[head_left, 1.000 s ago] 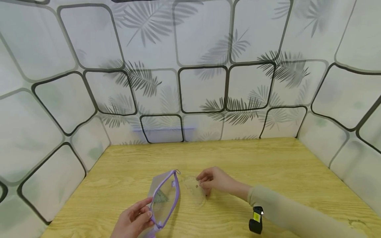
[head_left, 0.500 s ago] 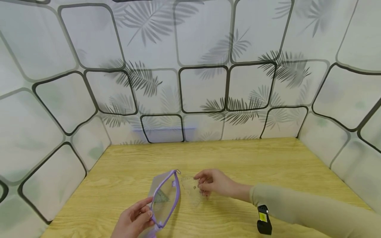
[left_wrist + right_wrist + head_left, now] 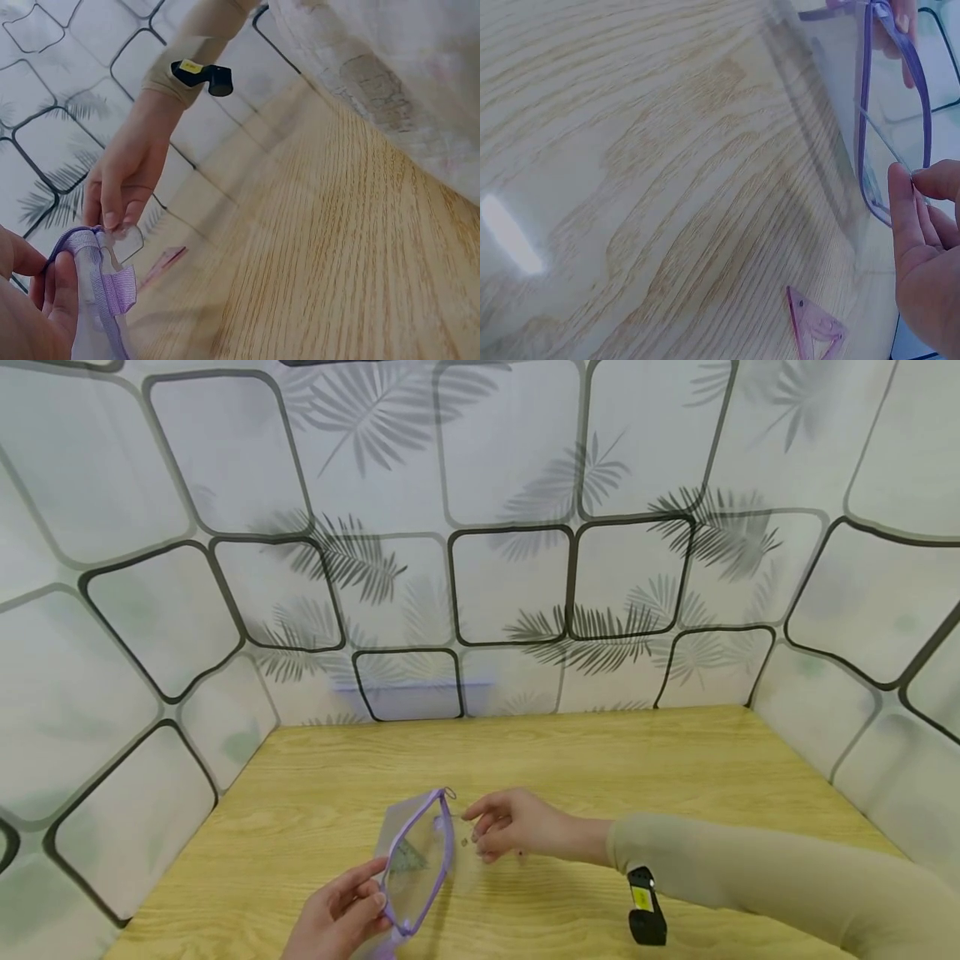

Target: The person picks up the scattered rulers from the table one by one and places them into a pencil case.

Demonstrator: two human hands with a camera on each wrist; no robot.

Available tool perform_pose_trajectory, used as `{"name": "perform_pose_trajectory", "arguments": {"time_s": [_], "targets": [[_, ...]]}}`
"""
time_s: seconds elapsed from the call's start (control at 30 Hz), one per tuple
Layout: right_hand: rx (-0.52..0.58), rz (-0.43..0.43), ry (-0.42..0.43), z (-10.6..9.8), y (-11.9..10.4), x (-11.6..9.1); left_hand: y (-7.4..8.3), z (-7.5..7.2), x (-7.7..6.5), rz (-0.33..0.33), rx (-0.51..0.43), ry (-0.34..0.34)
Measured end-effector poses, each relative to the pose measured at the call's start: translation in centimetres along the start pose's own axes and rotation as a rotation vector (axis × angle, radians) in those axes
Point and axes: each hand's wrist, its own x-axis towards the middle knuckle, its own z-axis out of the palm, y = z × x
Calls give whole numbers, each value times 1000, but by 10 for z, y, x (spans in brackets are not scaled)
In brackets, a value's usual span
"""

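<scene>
My left hand (image 3: pixel 336 908) pinches the near rim of a clear zip pouch (image 3: pixel 447 843) with purple edging, its mouth spread wide. Through the pouch wall a greenish set square (image 3: pixel 406 857) shows inside. In my right hand (image 3: pixel 517 827) a clear plastic protractor (image 3: pixel 465 853) is pinched between thumb and fingers. Seen nearly edge-on in the right wrist view, the protractor (image 3: pixel 885 141) has its far end at the pouch mouth (image 3: pixel 864 97), overlapping the purple rim. A pink set square (image 3: pixel 798 319) lies on the table below my right hand, mostly hidden in the head view.
The wood-grain table (image 3: pixel 600 760) is bounded by patterned fabric walls (image 3: pixel 510 585) at the back and sides. A black device with a yellow label (image 3: pixel 643 902) is strapped at the right wrist. A metal ring pull (image 3: pixel 449 793) sits at the pouch's far corner.
My right hand has moved left with the protractor, bringing it up against the pouch opening. My left hand and the pouch have stayed nearly still.
</scene>
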Motion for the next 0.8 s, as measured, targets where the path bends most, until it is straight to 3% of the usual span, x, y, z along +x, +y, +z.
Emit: {"name": "perform_pose_trajectory", "arguments": {"time_s": [0.27, 0.8], "targets": [[72, 46, 22, 14, -7, 9, 2, 0, -1, 22, 9, -26], [126, 14, 56, 29, -12, 25, 2, 1, 0, 22, 8, -36]]}}
